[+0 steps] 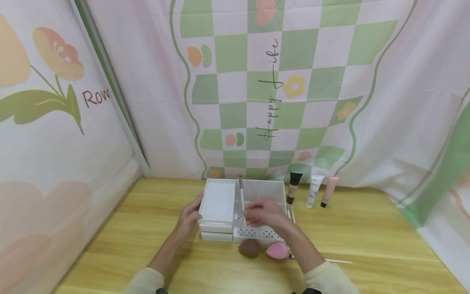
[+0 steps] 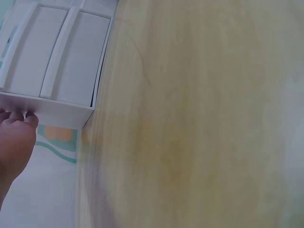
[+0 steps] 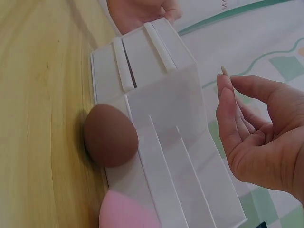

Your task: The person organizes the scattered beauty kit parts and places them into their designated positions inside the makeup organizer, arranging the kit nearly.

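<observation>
A white desktop organizer (image 1: pixel 217 200) stands on the table, with drawers (image 2: pixel 78 54) on its left and open compartments (image 3: pixel 166 95) on its right. My left hand (image 1: pixel 190 214) rests against the organizer's left side wall, its fingertips touching the wall in the left wrist view. Over the open compartments, my right hand (image 1: pixel 265 213) pinches a thin makeup brush (image 1: pixel 242 197) between thumb and fingers. The brush stands nearly upright with its dark head up; its lower tip (image 3: pixel 224 71) pokes out past the fingertips in the right wrist view.
In front of the organizer lie a brown makeup sponge (image 1: pixel 249 248) and a pink makeup sponge (image 1: pixel 277 250). Another brush (image 1: pixel 339 261) lies near my right forearm. To the right stand a black-capped tube (image 1: pixel 293 188), a white tube (image 1: pixel 313 192) and a pink tube (image 1: pixel 330 190). A patterned curtain (image 1: pixel 264 90) hangs behind.
</observation>
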